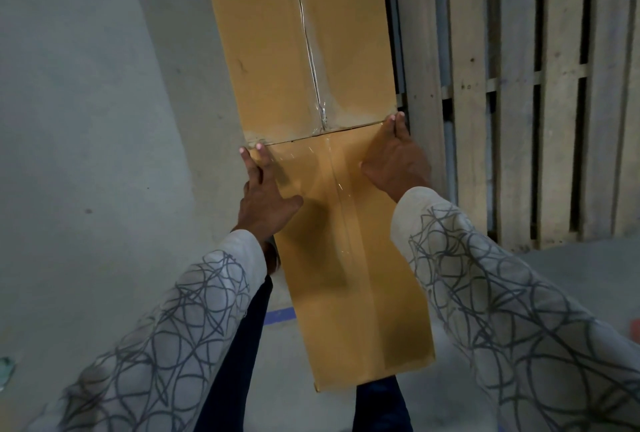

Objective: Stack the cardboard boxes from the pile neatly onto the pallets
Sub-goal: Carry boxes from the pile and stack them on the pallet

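A long tan cardboard box (349, 258) with clear tape down its middle is in front of me, and its far end meets a second taped box (294, 44) lying beyond it. My left hand (263, 196) lies flat on the near box's left edge, fingers straight and reaching the seam between the two boxes. My right hand (394, 158) presses the right edge, its fingertips at the same seam. Both boxes lie along the left side of a wooden pallet (519, 85).
Bare grey concrete floor (86, 120) spreads to the left. The pallet's slats fill the right side, with dark gaps between them. A blue tape mark (278, 315) is on the floor under the near box. My dark trouser legs (242, 362) are below it.
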`<state>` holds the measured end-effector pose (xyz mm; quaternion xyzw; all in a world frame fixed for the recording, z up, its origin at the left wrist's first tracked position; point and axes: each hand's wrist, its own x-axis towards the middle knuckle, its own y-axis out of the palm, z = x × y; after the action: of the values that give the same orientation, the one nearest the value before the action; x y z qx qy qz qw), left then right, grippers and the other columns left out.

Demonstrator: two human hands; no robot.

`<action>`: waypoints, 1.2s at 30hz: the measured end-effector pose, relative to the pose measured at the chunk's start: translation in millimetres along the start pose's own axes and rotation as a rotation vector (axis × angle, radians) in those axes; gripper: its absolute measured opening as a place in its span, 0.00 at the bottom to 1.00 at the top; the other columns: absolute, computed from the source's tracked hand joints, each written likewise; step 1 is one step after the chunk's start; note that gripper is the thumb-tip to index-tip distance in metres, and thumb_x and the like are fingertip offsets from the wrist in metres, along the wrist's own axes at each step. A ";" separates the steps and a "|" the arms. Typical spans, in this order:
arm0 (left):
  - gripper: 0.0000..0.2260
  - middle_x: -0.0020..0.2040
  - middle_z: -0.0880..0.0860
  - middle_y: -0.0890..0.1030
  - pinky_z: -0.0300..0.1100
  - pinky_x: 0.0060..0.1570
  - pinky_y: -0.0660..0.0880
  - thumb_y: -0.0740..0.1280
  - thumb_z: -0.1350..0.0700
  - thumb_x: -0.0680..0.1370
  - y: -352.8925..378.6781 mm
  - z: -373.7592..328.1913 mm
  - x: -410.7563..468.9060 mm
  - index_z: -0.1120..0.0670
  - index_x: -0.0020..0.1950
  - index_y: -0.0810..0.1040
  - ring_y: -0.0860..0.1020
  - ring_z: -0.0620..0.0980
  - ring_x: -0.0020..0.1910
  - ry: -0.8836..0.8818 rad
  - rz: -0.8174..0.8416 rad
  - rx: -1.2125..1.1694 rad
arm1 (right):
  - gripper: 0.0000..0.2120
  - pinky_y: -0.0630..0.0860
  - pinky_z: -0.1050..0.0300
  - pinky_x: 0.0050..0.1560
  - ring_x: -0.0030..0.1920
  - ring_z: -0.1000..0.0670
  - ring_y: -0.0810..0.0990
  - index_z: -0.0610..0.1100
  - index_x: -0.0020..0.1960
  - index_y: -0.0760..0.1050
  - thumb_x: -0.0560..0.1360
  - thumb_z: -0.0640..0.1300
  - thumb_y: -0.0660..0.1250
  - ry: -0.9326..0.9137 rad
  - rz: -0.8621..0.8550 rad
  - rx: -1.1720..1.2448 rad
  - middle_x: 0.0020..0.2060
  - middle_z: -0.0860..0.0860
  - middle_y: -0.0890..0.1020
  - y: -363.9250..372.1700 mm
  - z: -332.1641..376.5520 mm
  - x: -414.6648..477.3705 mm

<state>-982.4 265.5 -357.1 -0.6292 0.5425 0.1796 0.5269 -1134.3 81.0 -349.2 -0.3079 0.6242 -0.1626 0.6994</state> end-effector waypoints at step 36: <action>0.46 0.83 0.54 0.58 0.61 0.77 0.58 0.74 0.45 0.75 -29.5 -49.4 -311.0 0.47 0.85 0.49 0.57 0.60 0.80 0.038 -0.140 -0.031 | 0.37 0.54 0.25 0.74 0.82 0.42 0.47 0.50 0.83 0.53 0.80 0.55 0.65 -0.136 -0.063 0.036 0.83 0.50 0.48 -29.1 -61.0 -343.2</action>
<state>-1081.6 372.4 -76.4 -0.6769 0.5041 0.1386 0.5182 -1246.8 255.1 -67.4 -0.3250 0.5624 -0.1744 0.7400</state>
